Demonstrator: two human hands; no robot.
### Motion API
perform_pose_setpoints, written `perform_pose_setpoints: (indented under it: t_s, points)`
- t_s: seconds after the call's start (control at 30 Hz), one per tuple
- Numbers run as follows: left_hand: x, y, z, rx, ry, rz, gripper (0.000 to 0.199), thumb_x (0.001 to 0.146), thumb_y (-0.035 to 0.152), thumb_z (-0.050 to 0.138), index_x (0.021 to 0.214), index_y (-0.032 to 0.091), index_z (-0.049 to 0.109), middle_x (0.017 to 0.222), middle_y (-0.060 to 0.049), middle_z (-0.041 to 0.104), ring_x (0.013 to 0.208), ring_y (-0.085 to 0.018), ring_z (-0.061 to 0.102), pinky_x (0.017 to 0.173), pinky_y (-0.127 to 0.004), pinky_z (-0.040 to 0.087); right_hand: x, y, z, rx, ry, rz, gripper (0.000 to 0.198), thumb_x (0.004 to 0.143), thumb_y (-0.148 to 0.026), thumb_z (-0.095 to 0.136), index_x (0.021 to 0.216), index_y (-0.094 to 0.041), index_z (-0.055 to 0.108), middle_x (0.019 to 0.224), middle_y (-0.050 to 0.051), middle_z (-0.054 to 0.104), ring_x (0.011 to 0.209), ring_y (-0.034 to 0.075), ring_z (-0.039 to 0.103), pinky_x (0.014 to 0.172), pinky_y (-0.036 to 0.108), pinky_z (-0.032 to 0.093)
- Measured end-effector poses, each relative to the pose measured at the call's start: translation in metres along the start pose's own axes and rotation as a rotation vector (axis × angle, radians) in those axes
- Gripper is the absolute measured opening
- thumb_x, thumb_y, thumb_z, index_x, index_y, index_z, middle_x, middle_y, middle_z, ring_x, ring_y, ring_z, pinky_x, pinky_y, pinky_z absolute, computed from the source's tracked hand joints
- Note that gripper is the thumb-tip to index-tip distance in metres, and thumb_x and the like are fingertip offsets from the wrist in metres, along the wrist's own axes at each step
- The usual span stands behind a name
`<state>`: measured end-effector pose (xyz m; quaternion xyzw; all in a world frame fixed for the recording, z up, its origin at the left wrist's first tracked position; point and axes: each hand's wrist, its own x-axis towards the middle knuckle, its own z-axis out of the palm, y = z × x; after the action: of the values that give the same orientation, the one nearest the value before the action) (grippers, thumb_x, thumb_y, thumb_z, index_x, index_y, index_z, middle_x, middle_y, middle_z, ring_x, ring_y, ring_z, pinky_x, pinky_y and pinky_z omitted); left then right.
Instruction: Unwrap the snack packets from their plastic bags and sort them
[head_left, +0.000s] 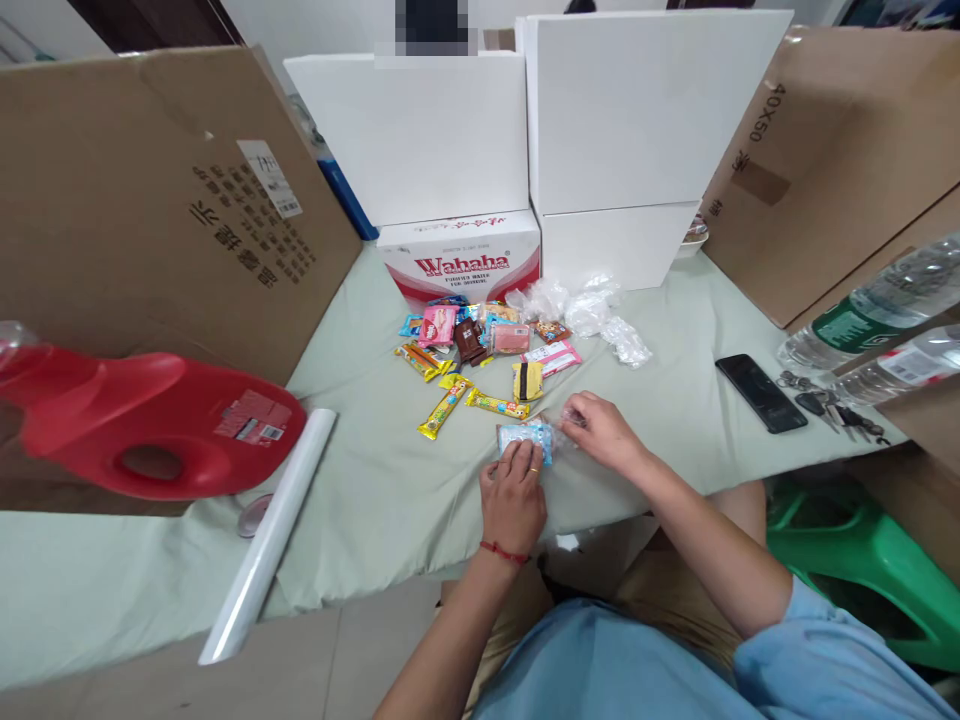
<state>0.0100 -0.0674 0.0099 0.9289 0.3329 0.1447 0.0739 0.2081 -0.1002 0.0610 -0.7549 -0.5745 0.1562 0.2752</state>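
Near the table's front edge lies a blue-and-white snack packet [517, 434]. My left hand [516, 490], with a ring and a red cord at the wrist, presses its fingertips on the packet's near side. Just right of it, my right hand [600, 428] pinches crumpled clear plastic film [556, 432] that meets the packet's right end. Beyond my hands are two yellow snack bars [498, 404] [444, 408] and a yellow packet with a dark band [527, 381]. Farther back sits a pile of wrapped snacks, among them a pink packet [438, 326] and a brown one [470, 342].
Crumpled clear plastic [589, 308] lies beside the pile. White boxes [459, 262] and cardboard [150, 200] wall the table. At left are a red jug [172, 425] and a white roll [270, 535]; at right, a phone [760, 394], keys [840, 412], bottles [862, 318] and a green stool [862, 570].
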Motion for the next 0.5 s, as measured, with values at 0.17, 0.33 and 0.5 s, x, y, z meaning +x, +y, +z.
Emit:
perform_pose_setpoints:
  t_s: [0.17, 0.33, 0.5]
  points:
    - [-0.007, 0.004, 0.0, -0.008, -0.04, 0.003, 0.052, 0.086, 0.008, 0.049, 0.133, 0.023, 0.064, 0.148, -0.012, 0.059, 0.143, -0.029, 0.046, 0.113, -0.058, 0.033, 0.027, -0.058, 0.028, -0.237, -0.252, -0.103, 0.015, 0.096, -0.014, 0.053, 0.103, -0.016, 0.066, 0.106, 0.011, 0.065, 0.085, 0.019, 0.062, 0.074, 0.028, 0.044]
    - [-0.044, -0.002, -0.001, 0.008, 0.039, -0.033, 0.046, 0.089, 0.011, 0.05, 0.132, 0.017, 0.064, 0.149, -0.015, 0.057, 0.148, -0.035, 0.039, 0.12, -0.064, 0.023, 0.022, -0.082, 0.062, -0.434, -0.242, -0.229, 0.028, 0.099, -0.036, 0.058, 0.111, -0.012, 0.065, 0.112, 0.016, 0.063, 0.103, 0.028, 0.059, 0.088, 0.038, 0.048]
    - [-0.086, -0.032, -0.006, -0.04, 0.245, 0.086, 0.033, 0.092, 0.013, 0.052, 0.123, 0.015, 0.064, 0.134, -0.017, 0.064, 0.14, -0.032, 0.048, 0.12, -0.059, 0.028, 0.005, -0.086, 0.069, -0.468, -0.149, -0.249, 0.058, 0.085, -0.061, 0.071, 0.112, -0.011, 0.062, 0.111, 0.014, 0.06, 0.108, 0.032, 0.053, 0.092, 0.045, 0.05]
